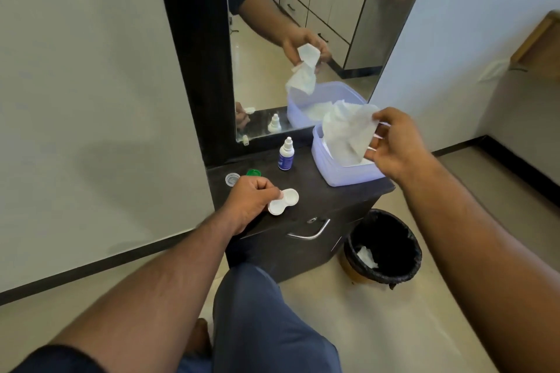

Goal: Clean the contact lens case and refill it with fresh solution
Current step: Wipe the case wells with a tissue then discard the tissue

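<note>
1. The left hand (253, 200) is at about 7 o'clock on the dark cabinet (318, 191), fingers curled, pinching the near lobe of the white lens case (285, 200).
2. The case sits just above or on the cabinet's front edge, both round wells facing up with no caps on; whether it touches the top I cannot tell.
3. The right hand (394, 145) is raised at about 3 o'clock from the case, over the lilac tub (342, 174), thumb and fingers pinching a white tissue (348, 130).
4. The tissue hangs crumpled from that grip, its lower end reaching down into the tub, where more white sheets lie.
5. The tub stands at the right end of the cabinet top, close against the mirror (272, 24).
6. A small white dropper bottle (285, 154) with a blue label stands upright at 12 o'clock from the case, just left of the tub.
7. A green cap (254, 172) and a clear cap (232, 179) lie at 10 to 11 o'clock from the case, just behind the left hand's knuckles, side by side.
8. A bin (383, 247) with a black liner stands on the floor at 4 o'clock from the case, beside the cabinet, with a crumpled white tissue inside.
9. The cabinet's front has a metal handle (312, 232) below the case.
10. The mirror shows the hand with the tissue, the tub and the bottle.
</note>
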`<state>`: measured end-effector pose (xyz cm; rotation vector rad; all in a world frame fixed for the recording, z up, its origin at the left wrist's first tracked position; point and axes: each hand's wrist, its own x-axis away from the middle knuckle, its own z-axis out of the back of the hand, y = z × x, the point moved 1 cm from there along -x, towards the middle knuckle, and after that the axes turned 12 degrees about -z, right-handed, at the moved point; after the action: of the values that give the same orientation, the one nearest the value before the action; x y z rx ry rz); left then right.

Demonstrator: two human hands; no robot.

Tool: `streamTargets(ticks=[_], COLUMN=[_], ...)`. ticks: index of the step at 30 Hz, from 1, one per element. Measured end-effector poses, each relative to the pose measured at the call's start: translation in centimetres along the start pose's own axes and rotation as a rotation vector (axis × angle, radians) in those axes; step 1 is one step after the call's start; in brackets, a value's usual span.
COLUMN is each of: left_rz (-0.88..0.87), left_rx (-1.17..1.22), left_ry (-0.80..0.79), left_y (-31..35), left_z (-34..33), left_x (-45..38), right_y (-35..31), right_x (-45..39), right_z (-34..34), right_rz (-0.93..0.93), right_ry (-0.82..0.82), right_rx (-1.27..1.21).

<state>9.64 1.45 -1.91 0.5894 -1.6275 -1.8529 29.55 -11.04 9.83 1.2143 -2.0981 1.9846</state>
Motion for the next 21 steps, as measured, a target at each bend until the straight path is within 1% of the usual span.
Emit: streamTargets(ticks=[5,8,10,11,14,17,19,21], left_rz=[0.003,0.018,0.034,0.044,0.081,0.084,0.074,0.080], left_rx=[0.043,0.071,0.081,0.095,0.163,0.176,0.171,0.179], left_ry=[0.064,0.078,0.076,0.073,0.062,0.076,0.084,0.096], left_y=[-0.5,-0.5,-0.5,-0.6,-0.8,-0.8,-0.8,-0.8], left_z=[0.7,1.2,1.8,2.2,3.0,3.3,3.2,3.2], left_x=[1.4,2.6,3.3,3.5,4.1,4.5,4.5,4.5], right_y=[2.1,5.2,7.9,9.1,12.4,14.2,14.8,15.3], right_x=[2.8,3.9,4.1,4.4,4.7,4.9,4.8,4.6], right_z=[-0.9,-1.2,-1.6,-2.0,-2.8,-3.1,-3.2,-3.5], right_rz=[-0.171,-0.207,-0.235,-0.271,-0.364,-0.406,-0.386,-0.298], right_ry=[-0.168,-0.288,-0.391,-0.407,-0.365,-0.349,-0.333,-0.282], right_rx=[-0.386,-0.513,-0.496,-0.458,-0.403,-0.384,-0.313,-0.190])
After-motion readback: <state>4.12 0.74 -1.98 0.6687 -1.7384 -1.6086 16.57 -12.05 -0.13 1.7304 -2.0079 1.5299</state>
